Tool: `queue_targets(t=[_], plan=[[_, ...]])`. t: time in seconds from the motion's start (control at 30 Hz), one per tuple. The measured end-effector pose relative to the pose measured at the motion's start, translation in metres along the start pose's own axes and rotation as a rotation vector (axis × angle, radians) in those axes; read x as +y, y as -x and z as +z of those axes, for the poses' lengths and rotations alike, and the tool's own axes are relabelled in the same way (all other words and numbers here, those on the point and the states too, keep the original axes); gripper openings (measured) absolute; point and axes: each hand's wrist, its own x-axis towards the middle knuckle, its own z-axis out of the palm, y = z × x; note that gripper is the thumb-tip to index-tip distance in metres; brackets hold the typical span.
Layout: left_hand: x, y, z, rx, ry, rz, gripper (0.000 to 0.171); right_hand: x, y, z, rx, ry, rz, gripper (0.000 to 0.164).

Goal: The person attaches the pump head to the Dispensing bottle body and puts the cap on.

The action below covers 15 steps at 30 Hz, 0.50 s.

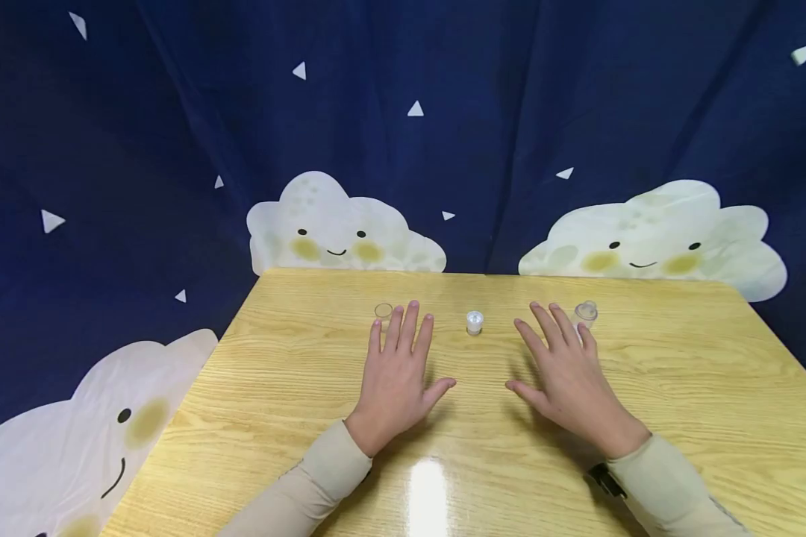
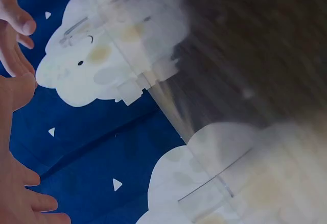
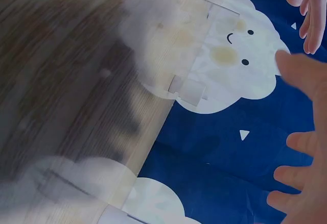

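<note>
hands count: two bare ones, a left hand (image 1: 395, 388) and a right hand (image 1: 573, 388), each coming out of a beige long sleeve, so two sleeves as well
small stuff count: three on the table, i make it one white and two see-through
left grip: fingers straight and fanned, thumb stuck out to the side, holding nothing
right grip: pretty much the mirror of that, fingers spread wide, thumb pointing inward, nothing held either
white one: a small white cup-shaped piece (image 1: 475, 322), standing upright between the two hands and a bit past the thumbs, round pale top, too tiny to read any detail inside
left clear one: a colourless see-through thing with a thin round rim (image 1: 383, 310), just beyond the left fingertips, body nearly vanishes against the wood, can't tell if it's being touched
right clear one: a transparent round-topped piece with a little tab (image 1: 586, 312), by the right fingertips and partly hidden by them, contact unclear
table: one light yellowish wood-grain tabletop (image 1: 295, 358), with a bright glare patch near the front and shadows under both hands
backdrop: one navy blue fabric curtain (image 1: 470, 149), three smiley white clouds on it in the head view plus scattered white triangles
</note>
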Motion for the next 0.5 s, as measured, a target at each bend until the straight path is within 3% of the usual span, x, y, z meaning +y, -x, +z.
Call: queue_targets(t=[0.23, 0.5], plan=[[-0.0016, -0.0012, -0.0006, 0.024, 0.002, 0.014, 0.084, 0.0004, -0.0015, -0.0014, 0.02, -0.028, -0.036, 0.078], [-0.0019, 0.0017, -0.0039, 0.209, 0.17, 0.116, 0.032, -0.0019, -0.0021, -0.0025, 0.073, -0.11, -0.079, 0.047]])
